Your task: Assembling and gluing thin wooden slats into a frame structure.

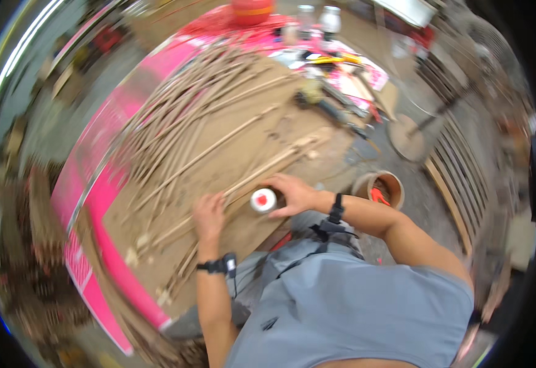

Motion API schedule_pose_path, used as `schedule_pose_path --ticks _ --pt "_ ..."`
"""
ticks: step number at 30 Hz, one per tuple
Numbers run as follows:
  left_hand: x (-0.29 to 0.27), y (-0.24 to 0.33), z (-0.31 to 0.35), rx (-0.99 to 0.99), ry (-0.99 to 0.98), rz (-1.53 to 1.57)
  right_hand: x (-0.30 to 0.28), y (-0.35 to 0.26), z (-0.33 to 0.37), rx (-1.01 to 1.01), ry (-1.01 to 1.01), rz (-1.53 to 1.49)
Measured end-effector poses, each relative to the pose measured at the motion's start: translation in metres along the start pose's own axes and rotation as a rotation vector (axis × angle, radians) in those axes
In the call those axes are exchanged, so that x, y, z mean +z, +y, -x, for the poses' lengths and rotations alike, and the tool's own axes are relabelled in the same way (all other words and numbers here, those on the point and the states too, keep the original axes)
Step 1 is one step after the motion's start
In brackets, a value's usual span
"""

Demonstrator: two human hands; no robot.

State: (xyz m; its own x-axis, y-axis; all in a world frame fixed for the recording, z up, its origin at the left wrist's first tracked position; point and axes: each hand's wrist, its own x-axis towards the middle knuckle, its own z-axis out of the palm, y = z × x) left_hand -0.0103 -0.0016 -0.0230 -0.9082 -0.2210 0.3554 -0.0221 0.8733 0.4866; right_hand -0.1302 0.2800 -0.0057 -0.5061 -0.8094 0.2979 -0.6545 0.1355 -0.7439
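My right hand [296, 195] curves around a white bottle or can with a red-marked top [263, 200], which I see from above. Its thumb and fingers lie on either side of it. My left hand [209, 216] is closed over a long thin wooden stick [249, 180] that runs diagonally across the brown board [219, 147]; motion blurs its fingers. More loose sticks [182, 101] lie in a heap on the far left of the board. A separate stick [209, 150] rests between the heap and my hands.
A power tool [329, 109] lies at the board's far right, near cluttered hand tools [335, 60]. A red container [250, 11] and jars [330, 21] stand at the back. To my right are a bucket [397, 187], a round stand base [406, 138] and wooden slats [458, 178].
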Motion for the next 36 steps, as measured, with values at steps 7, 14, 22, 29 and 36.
schedule_pose_path --ticks 7,14,22,29,36 --pt "-0.005 -0.007 -0.005 0.044 0.006 0.051 -0.007 -0.017 0.054 0.273 0.084 -0.207" --pt "-0.008 0.001 -0.008 0.044 0.005 0.056 0.009 -0.003 0.043 0.894 -0.331 -1.535" --pt "-0.004 -0.003 -0.006 0.039 0.000 0.060 0.052 -0.005 0.024 1.094 -0.222 -2.000" --pt "-0.006 -0.003 -0.005 0.067 0.009 0.042 0.064 -0.019 0.005 1.158 -0.006 -1.981" --pt "-0.003 0.003 -0.008 0.027 0.016 0.065 0.018 -0.011 0.019 0.880 0.262 -1.895"
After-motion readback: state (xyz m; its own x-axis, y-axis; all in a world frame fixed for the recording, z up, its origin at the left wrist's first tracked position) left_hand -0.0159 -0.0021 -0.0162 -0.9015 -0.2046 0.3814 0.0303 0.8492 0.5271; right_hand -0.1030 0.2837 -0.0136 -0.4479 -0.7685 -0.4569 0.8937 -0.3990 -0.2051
